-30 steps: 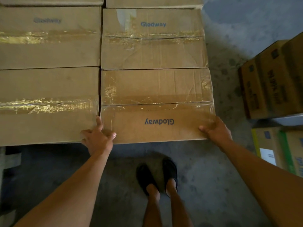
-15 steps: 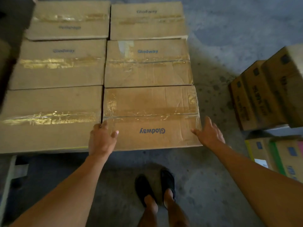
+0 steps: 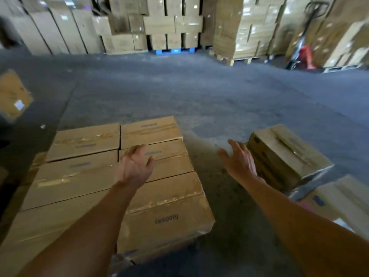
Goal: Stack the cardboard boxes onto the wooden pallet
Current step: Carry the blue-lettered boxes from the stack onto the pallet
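Box layer: We count six brown, tape-sealed cardboard boxes [image 3: 73,176] lying flat in two columns of three, their sides touching and their tops level.
Nearest box: The brown cardboard box printed "Glodway" [image 3: 165,216] sits at the near right corner of the layer, with its print upside down to us.
Wooden pallet: We cannot make it out, because the boxes cover it. Only a dark, blurred edge shows under the near corner.
Left hand: The left hand [image 3: 135,168] hangs palm down over the middle box of the right column. We cannot tell whether it touches the cardboard.
Right hand: The right hand [image 3: 238,160] is held out over the grey concrete floor [image 3: 199,92], between the layer and a brown cardboard carton stack [image 3: 287,156] to the right.
Fingers: On both hands they are spread and released, grasping nothing.
Lower right: A pale cardboard carton with blue marks [image 3: 343,198] stands just beside the brown stack.
Left edge: We see a blurred brown box with a white label [image 3: 12,96].
Far side: Tall stacks of tan cartons [image 3: 173,27] stand on a blue pallet [image 3: 173,50], and beside them is a film-wrapped carton load [image 3: 245,27].
Far right: A red pallet jack [image 3: 305,50] stands with its handle upright.
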`<state>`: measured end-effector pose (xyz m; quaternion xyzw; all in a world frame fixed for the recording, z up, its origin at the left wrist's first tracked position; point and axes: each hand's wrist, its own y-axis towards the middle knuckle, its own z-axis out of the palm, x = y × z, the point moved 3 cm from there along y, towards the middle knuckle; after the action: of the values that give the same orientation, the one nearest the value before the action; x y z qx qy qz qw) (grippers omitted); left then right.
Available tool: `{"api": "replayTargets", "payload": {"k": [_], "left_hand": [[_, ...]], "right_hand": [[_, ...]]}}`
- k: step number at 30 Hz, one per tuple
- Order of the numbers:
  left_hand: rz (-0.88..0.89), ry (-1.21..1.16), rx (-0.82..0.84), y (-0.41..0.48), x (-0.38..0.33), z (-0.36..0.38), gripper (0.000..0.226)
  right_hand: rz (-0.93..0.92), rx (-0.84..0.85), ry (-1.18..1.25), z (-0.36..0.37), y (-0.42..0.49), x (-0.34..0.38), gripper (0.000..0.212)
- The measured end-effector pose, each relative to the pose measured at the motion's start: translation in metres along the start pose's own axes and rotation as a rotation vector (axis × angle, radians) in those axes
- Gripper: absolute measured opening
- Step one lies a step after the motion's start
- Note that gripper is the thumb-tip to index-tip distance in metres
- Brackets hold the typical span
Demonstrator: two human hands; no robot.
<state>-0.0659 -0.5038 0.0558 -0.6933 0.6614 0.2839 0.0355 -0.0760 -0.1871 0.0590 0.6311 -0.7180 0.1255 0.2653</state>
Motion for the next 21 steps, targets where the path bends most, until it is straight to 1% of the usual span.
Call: {"api": "replayTargets", "payload": {"k": [4,7,9,12,15,21], "left_hand": [[0.122,-0.002,0.019,-0.006,-0.046,-0.024,0.047],[0.198,-0.004,0.039,-0.007,-0.090,-0.030,0.049],[0.270,-0.017,0.049,-0.007,-0.125,-0.030,0.051],[0.410,-0.078,0.055,-0.008,-0.184,-0.021,0.051],[0.494,-0.114,0.097,-0.012,-0.246,-0.001,0.053],[0.696,-0.208,0.166,-0.034,-0.386,0.075,0.056]], "right_hand": [[0.059,-0.097,-0.019,-0.064,-0.036,-0.001,0.061],[0.103,-0.144,-0.037,-0.110,-0.059,-0.024,0.058],[0.179,-0.219,-0.010,-0.140,-0.074,-0.046,0.060],[0.257,-0.325,-0.014,-0.180,-0.097,-0.087,0.059],[0.360,-0.420,-0.042,-0.215,-0.119,-0.139,0.059],[0.561,-0.527,-0.092,-0.269,-0.163,-0.258,0.064]]}}
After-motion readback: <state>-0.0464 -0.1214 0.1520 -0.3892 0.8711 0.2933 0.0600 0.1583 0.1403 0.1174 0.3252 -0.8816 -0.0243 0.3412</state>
